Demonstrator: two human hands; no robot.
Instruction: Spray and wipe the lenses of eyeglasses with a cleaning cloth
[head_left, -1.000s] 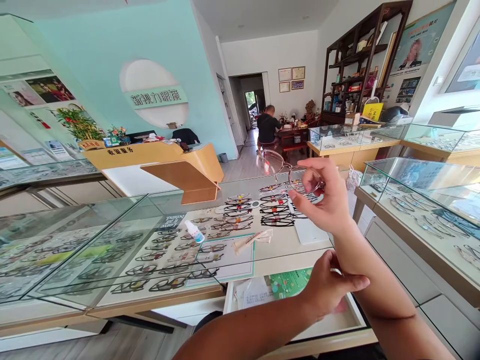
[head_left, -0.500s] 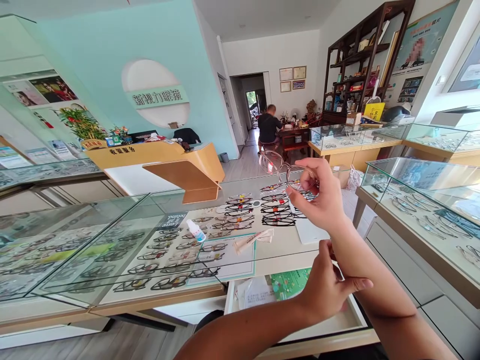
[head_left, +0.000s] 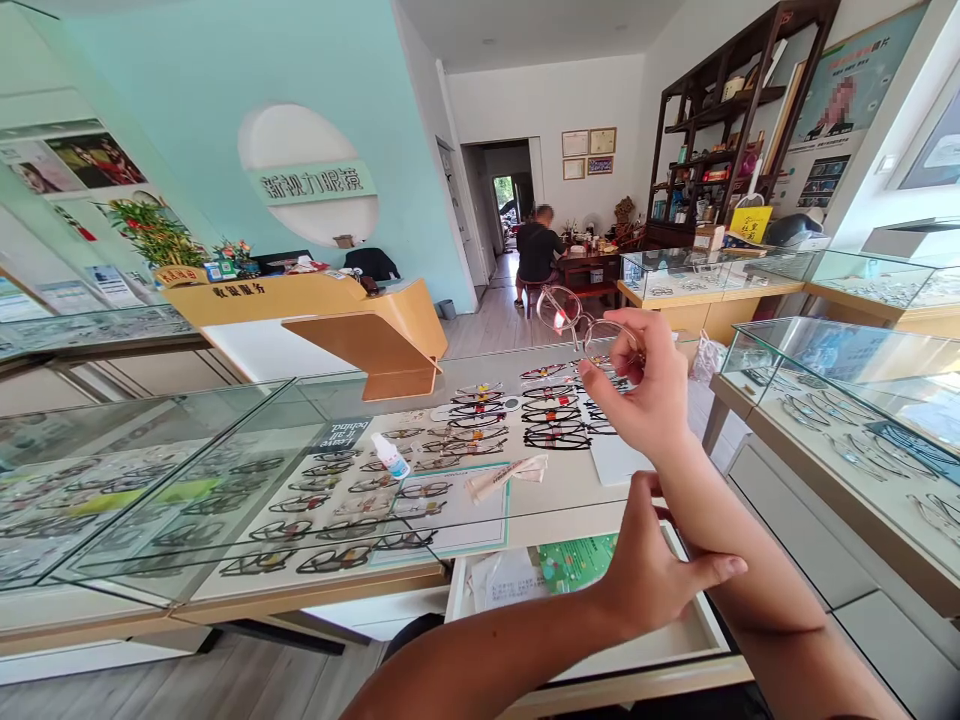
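Up over the glass counter, my right hand [head_left: 646, 385] pinches a pair of thin-rimmed eyeglasses [head_left: 559, 311] by one side, between thumb and fingers. Their free lens points left and has a reddish reflection on it. My left hand [head_left: 654, 565] is wrapped around my right forearm [head_left: 724, 505], just below the wrist. A white dropper-type bottle [head_left: 391, 458] with a blue label stands on the counter glass. To its right lies a twisted beige cloth or wrapper [head_left: 507, 478] with print on it. Rows of spectacle frames [head_left: 556, 413] show below the raised eyeglasses.
An open drawer [head_left: 459, 590] under the counter holds papers and a green printed sheet [head_left: 577, 562]. Another glass display case [head_left: 847, 400] stands at right. Beyond the counter is a wooden reception desk [head_left: 405, 325]. A person [head_left: 536, 255] sits at a table at the back.
The eyeglasses have shifted slightly right and tilted, with their free lens higher. My left hand keeps its grip on my right forearm. The view has moved a little.
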